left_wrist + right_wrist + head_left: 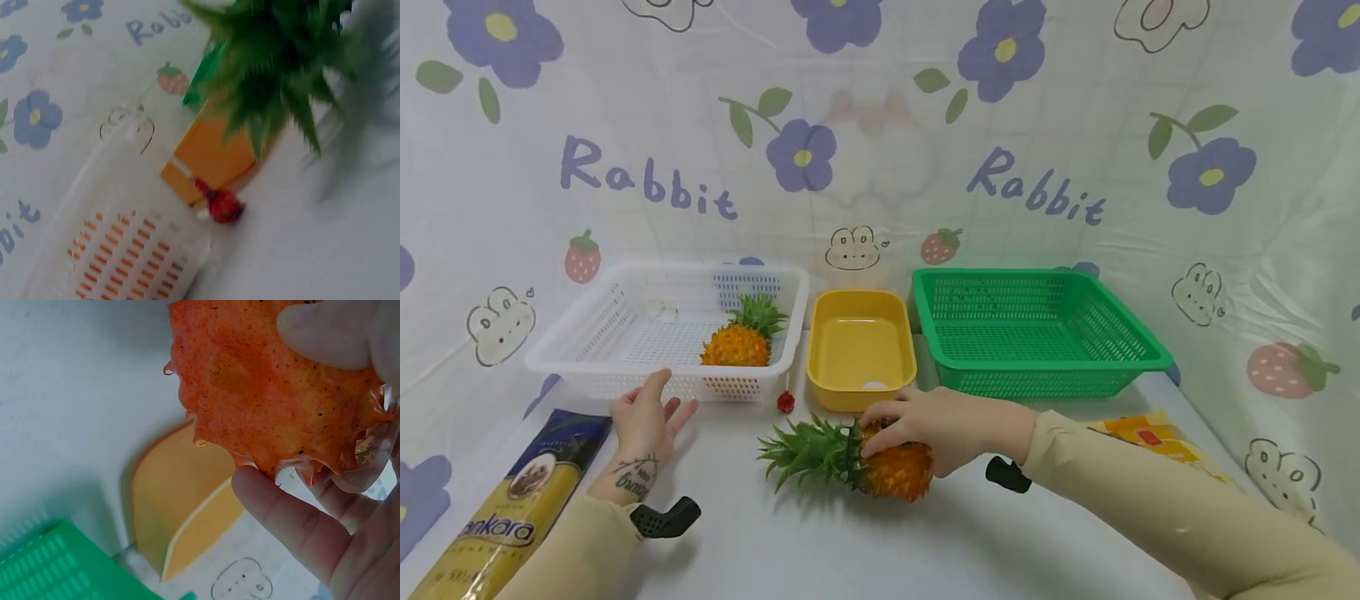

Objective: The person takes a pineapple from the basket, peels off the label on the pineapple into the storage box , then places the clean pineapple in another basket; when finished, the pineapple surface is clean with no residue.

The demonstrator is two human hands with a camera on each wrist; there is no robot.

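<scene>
My right hand [951, 425] holds a toy pineapple [898, 471] by its orange body, its green leaves pointing left. Close up in the right wrist view, thumb and fingers span the pineapple's base [269, 387]. My left hand [647, 417] holds nothing, its fingers loosely extended by the front wall of the white basket [662, 367]. Inside that basket lies a second pineapple [735, 343]. A red-wrapped lollipop [786, 402] leans between the white basket and the yellow tub [861, 390]; the left wrist view shows the lollipop [225, 205] below the leaves.
A green basket [1045, 367] stands at the back right. Along the left side lies a long pasta packet [512, 500]. Part of a yellow packet [1157, 433] shows behind my right sleeve. A printed curtain [865, 183] hangs behind the containers.
</scene>
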